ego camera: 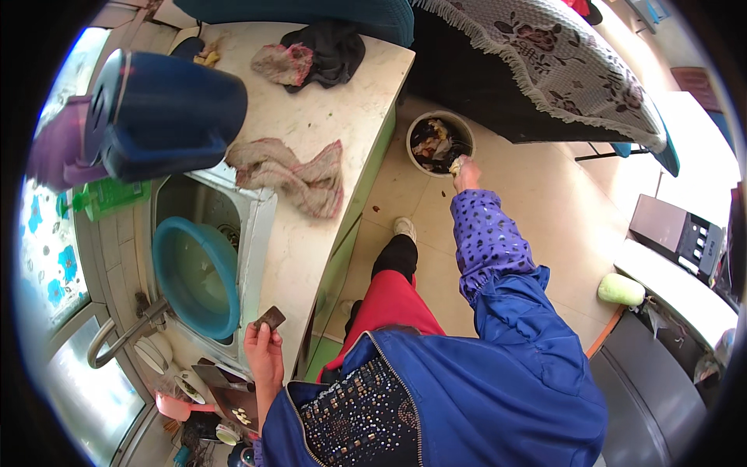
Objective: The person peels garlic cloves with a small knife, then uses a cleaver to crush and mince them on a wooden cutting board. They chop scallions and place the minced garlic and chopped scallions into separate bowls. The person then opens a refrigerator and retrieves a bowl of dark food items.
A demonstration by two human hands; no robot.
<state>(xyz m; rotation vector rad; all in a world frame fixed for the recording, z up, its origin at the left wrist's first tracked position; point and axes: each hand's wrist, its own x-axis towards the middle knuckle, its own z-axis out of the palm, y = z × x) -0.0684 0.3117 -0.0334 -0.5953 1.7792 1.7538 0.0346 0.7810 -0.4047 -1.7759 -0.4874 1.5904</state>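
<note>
My left hand (265, 352) is at the counter edge beside the sink, its thumb and fingers pinching a small dark flat rectangular piece (271, 319). Reaching down to the floor, my right hand (467, 175) is at the near right rim of a round white waste bin (429, 170). Pale yellowish scraps (454, 167) show in its fingers; their exact kind is unclear. Food waste and crumpled bits (435, 142) lie inside the bin. Left of my left hand, a blue-green plastic basin (232, 303) with cloudy water sits tilted in the metal sink (195, 195).
A crumpled cloth (292, 175) and a dark cloth (332, 55) lie on the counter (365, 117). A dark blue jug (181, 111) stands by the window. The faucet (125, 341) juts toward the basin. A cloth-draped table (543, 64) overhangs the floor beyond the bin. Garlic cloves (241, 415) lie behind me.
</note>
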